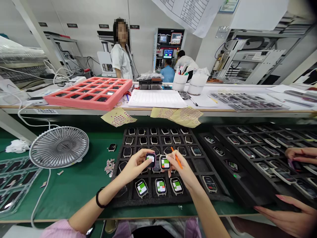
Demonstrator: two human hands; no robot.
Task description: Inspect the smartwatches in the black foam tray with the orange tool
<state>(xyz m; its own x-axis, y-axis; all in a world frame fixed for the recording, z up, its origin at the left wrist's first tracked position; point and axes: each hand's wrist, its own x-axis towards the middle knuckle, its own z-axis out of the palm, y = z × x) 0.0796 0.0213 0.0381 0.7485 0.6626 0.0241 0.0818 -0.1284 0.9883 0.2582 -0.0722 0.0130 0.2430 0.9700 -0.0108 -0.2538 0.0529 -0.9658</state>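
Note:
My left hand [135, 166] pinches a smartwatch with a lit screen [150, 160] above a black foam tray [123, 201]. My right hand [179, 167] grips an orange stylus [176, 158], and its fingertips are at a second lit smartwatch [164, 162]. Just below my hands, several watches with green and red screens [160, 186] lie in the tray's cells. Dark watches fill the cells farther up. A co-worker's hands [289, 216] rest at a separate black tray [257, 158] on the right.
A grey desk fan [59, 147] stands on the green bench left of the tray, beside paper scraps [109, 167] and a loose watch [112, 147]. Clear plastic trays [15, 185] lie at far left. A pink tray [88, 93] and paper form [156, 98] sit on the shelf ahead.

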